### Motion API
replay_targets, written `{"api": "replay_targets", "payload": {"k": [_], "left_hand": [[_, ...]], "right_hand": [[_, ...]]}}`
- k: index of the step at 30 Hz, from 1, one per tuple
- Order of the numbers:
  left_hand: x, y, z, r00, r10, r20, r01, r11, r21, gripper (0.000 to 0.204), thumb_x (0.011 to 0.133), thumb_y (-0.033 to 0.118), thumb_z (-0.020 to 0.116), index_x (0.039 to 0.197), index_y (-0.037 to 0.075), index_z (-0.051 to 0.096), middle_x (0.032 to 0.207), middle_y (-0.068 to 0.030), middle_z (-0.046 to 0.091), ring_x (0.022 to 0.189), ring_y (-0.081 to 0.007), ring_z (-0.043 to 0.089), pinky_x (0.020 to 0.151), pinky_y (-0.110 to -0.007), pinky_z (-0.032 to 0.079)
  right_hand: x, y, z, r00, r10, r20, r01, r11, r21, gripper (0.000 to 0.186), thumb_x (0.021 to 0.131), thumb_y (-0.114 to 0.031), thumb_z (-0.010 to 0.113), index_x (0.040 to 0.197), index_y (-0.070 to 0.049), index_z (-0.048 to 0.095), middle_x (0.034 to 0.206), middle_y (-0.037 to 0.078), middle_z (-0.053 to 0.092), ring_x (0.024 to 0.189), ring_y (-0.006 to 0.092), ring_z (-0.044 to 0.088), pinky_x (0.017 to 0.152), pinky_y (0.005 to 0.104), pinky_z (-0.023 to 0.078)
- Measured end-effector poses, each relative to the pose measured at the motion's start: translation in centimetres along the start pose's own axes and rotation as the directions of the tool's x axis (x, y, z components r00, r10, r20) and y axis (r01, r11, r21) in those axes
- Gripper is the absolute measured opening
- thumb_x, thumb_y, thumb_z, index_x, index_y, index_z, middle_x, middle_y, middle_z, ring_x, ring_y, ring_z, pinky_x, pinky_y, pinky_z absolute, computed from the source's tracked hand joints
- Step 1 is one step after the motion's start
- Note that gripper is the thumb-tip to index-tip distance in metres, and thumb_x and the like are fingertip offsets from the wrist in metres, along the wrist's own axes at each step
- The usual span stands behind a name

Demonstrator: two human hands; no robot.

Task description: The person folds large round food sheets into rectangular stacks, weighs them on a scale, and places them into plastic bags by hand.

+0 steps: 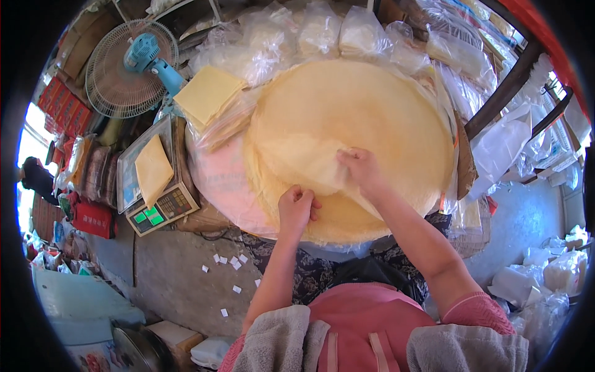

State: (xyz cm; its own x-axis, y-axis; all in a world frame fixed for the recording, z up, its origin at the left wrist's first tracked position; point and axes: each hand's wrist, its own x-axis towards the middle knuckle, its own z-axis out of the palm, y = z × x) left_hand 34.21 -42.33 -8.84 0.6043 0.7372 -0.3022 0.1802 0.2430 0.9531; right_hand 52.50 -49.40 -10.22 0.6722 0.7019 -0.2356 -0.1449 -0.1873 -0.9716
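Observation:
In front of me lies a wide stack of thin round yellow pancakes (372, 93). The near edge of the top pancake (304, 158) is lifted and folded back toward the middle, and a deeper yellow layer (341, 217) shows under it. My right hand (361, 168) pinches the lifted edge near the middle of the stack. Closer to me and to the left, my left hand (297, 211) is closed at the stack's near edge, thumb and fingertips together on the pancake's rim. Folded square pancakes (209, 93) are piled at the stack's left side.
A digital scale (162, 208) to the left carries one folded pancake (154, 170). Behind it stands a blue fan (142, 56). Clear bags of folded pancakes (319, 34) line the far side. A dark bar (505, 90) slants at the right. Small white paper bits (237, 265) lie on the floor.

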Motion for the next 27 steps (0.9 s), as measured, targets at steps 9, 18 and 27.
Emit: {"api": "replay_targets", "payload": {"k": [9,18,27], "left_hand": [[-0.2,0.7,-0.4,0.638,0.762,-0.112,-0.418,0.465,0.780,0.016,0.076,0.007,0.064,0.088,-0.001,0.055,0.093,-0.0217,0.059,0.097,-0.0365,0.057,0.078,-0.043,0.046],[2.3,-2.4,-0.9,0.587,0.809,0.048,-0.432,0.262,0.863,0.040,0.076,0.013,0.065,0.108,-0.001,0.047,0.122,-0.0210,0.044,0.127,-0.0391,0.040,0.102,-0.055,0.032],[1.7,0.7,-0.5,0.779,0.628,0.000,-0.225,0.279,0.933,0.033,0.075,0.014,0.065,0.104,0.001,0.053,0.121,-0.0180,0.048,0.125,-0.0377,0.042,0.105,-0.057,0.030]], "right_hand": [[0.5,-2.7,0.3,0.987,-0.107,0.120,0.128,0.973,-0.192,0.027,0.078,-0.027,0.072,0.085,-0.001,0.067,0.071,0.005,0.064,0.065,0.0130,0.059,0.060,0.0336,0.047],[-0.8,-3.6,0.8,0.999,-0.033,-0.004,0.032,0.989,-0.144,0.025,0.084,-0.021,0.071,0.092,0.002,0.067,0.074,0.006,0.066,0.060,0.0161,0.062,0.056,0.0336,0.051],[-5.0,-3.6,-6.4,0.968,0.230,-0.096,-0.207,0.957,0.204,0.023,0.082,-0.021,0.074,0.098,-0.006,0.068,0.079,0.001,0.063,0.067,0.0112,0.060,0.056,0.0301,0.049]]}}
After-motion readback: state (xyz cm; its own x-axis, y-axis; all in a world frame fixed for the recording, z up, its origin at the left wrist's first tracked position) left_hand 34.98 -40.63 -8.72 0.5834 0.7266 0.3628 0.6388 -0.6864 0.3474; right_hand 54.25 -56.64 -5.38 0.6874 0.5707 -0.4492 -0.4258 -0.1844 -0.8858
